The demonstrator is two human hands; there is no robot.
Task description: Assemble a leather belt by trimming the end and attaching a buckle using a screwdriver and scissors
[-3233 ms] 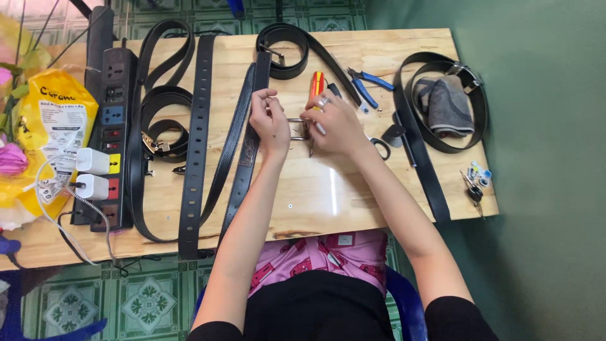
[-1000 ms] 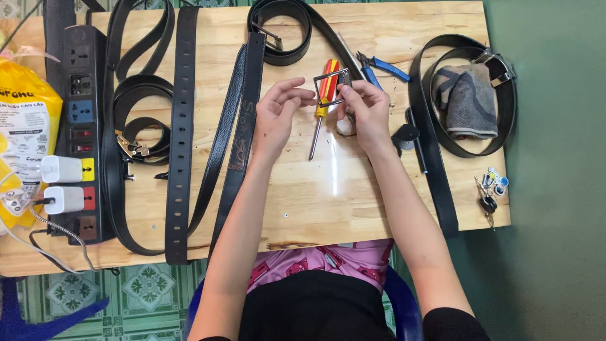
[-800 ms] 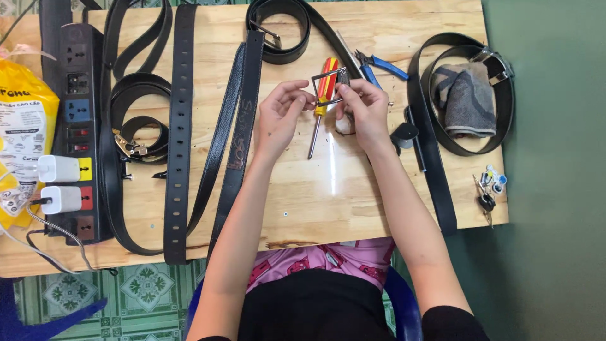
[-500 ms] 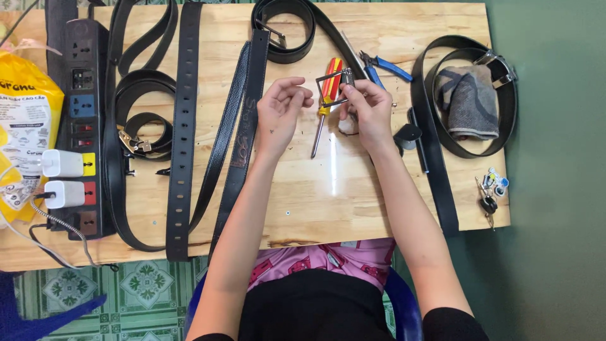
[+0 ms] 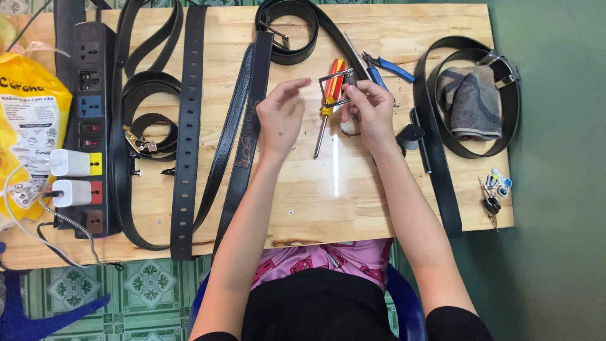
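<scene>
Right hand (image 5: 372,110) pinches a metal belt buckle (image 5: 334,88); left hand (image 5: 281,117) open beside it.
Beneath the grip, the screwdriver (image 5: 328,104) is partly hidden.

Wooden table (image 5: 379,189): belts (image 5: 186,126) from 9 to 12 o'clock, power strip (image 5: 91,126) at 9, screwdriver (image 5: 328,101) at centre, pliers (image 5: 388,66) at 1, cloth (image 5: 470,101) at 2, keys (image 5: 493,192) at 4.

One screwdriver (image 5: 329,101), one pliers (image 5: 388,65), two chargers (image 5: 71,163), one buckle (image 5: 334,88)
</scene>
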